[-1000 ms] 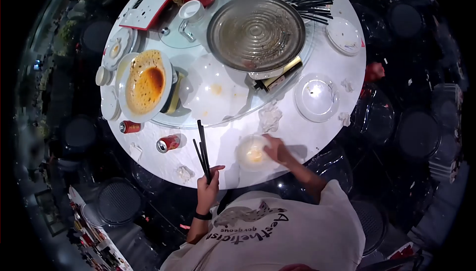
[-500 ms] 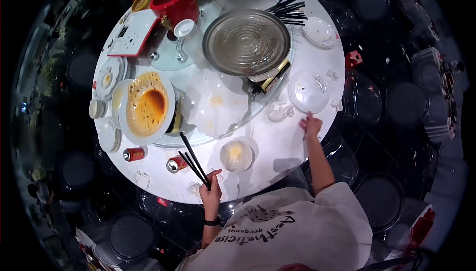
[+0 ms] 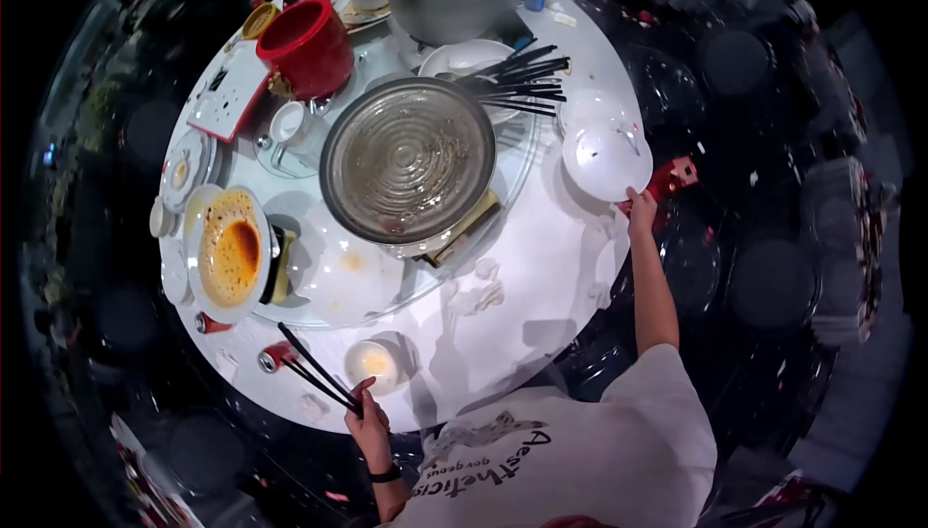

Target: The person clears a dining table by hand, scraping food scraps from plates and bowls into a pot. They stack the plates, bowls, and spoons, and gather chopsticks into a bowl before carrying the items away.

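Observation:
My left hand (image 3: pixel 367 422), at the near edge of the table, is closed around several black chopsticks (image 3: pixel 322 380) that point up and to the left. Just beyond it stands a small white bowl (image 3: pixel 373 366) with yellowish residue. A red drink can (image 3: pixel 272 359) lies tipped by the chopstick tips. On the right, my right hand (image 3: pixel 638 211) pinches the near rim of a white plate (image 3: pixel 605 162). The plate is at the table's right edge, partly covering another pale dish (image 3: pixel 583 107) behind it.
A large round grey pan (image 3: pixel 406 156) stands mid-table on the glass turntable. Around it are a sauce-stained plate (image 3: pixel 230 252), a red pot (image 3: pixel 307 49), a bundle of black chopsticks (image 3: pixel 527 81) and crumpled tissues (image 3: pixel 476 288). Dark stools (image 3: pixel 770 298) surround the table.
My right hand has taken hold of the white plate and moved it away from me, toward the other dish. The view has shifted; my left hand still grips the chopsticks.

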`<state>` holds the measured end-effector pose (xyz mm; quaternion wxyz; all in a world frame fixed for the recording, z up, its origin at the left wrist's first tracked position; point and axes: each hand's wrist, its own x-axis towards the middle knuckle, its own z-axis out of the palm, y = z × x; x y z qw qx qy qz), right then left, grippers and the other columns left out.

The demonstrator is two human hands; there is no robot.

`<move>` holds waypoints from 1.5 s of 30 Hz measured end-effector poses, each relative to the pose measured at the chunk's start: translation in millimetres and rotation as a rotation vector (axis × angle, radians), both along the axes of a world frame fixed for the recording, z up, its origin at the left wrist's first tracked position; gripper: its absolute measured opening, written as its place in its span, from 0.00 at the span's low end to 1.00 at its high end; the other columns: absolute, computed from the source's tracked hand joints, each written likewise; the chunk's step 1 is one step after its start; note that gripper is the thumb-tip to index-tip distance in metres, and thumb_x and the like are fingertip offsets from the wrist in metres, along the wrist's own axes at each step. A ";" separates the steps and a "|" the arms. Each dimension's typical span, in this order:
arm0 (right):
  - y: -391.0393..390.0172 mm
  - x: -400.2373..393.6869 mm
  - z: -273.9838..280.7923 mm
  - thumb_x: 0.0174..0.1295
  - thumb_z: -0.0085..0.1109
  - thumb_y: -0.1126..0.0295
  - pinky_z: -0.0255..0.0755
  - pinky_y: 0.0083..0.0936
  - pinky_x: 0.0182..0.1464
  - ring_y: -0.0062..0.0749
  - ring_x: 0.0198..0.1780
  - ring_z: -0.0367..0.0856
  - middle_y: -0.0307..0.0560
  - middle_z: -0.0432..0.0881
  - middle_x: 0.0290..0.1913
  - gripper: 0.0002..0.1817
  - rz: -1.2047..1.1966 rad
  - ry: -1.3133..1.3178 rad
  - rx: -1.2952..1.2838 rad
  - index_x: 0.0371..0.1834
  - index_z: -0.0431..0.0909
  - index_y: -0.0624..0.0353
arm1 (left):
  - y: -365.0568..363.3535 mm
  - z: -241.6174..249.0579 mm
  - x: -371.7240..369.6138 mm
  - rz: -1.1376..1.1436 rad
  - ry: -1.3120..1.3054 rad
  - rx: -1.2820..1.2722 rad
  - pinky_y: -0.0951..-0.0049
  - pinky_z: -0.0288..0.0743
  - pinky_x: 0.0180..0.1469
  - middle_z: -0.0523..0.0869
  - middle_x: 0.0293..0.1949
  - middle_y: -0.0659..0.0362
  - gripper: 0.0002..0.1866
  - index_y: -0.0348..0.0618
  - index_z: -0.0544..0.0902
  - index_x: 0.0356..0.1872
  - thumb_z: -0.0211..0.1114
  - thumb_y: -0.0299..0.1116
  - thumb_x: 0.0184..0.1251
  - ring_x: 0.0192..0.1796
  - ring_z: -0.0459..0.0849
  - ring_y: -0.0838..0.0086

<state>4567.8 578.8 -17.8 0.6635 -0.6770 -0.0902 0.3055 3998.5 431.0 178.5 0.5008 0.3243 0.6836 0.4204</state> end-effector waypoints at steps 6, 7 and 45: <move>85.6 87.1 -37.6 0.57 0.59 0.76 0.75 0.27 0.19 0.34 0.18 0.79 0.48 0.79 0.23 0.05 0.097 0.168 -0.062 0.28 0.72 0.61 | -24.8 3.8 79.6 0.143 0.030 -0.055 0.84 0.46 0.15 0.60 0.12 0.73 0.14 0.39 0.80 0.47 0.51 0.38 0.75 0.12 0.55 0.90; 90.4 89.8 -33.9 0.55 0.63 0.73 0.76 0.28 0.19 0.35 0.19 0.79 0.49 0.79 0.23 0.07 0.129 0.039 -0.202 0.29 0.74 0.63 | -28.2 6.2 88.5 0.176 0.046 -0.066 0.84 0.46 0.15 0.61 0.13 0.73 0.14 0.39 0.81 0.48 0.52 0.36 0.75 0.13 0.55 0.90; -271.8 -230.2 122.8 0.47 0.58 0.80 0.66 0.40 0.64 0.44 0.58 0.73 0.52 0.75 0.56 0.31 0.442 0.371 0.116 0.60 0.68 0.68 | -127.4 -28.0 -215.1 -0.017 -0.259 0.084 0.86 0.48 0.17 0.70 0.23 0.72 0.16 0.39 0.77 0.56 0.55 0.34 0.72 0.15 0.57 0.91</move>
